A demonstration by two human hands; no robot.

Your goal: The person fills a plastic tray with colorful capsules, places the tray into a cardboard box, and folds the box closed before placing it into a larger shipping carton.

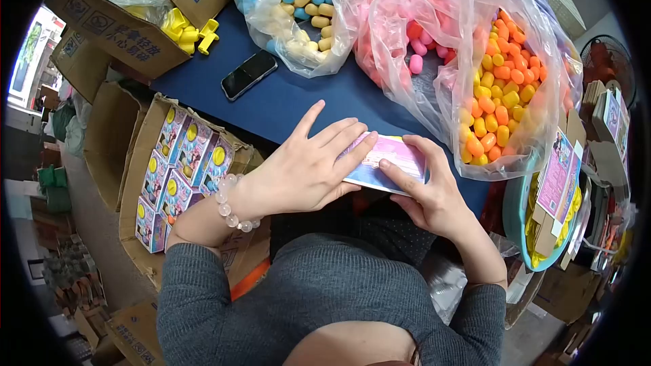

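Note:
A small pink and purple printed carton is held level between my hands, just in front of the blue table's edge. My right hand grips its right end, the thumb lying across the top face. At its left end my left hand, with a beaded bracelet on the wrist, holds the carton between index finger and thumb. The little finger of that hand sticks out, away from the others. The carton's underside and part of its left end are hidden by my fingers.
A cardboard box of finished-looking cartons stands at left. On the blue table are a phone, yellow plastic pieces and clear bags of coloured capsules. A teal basket holding flat printed cartons is at right.

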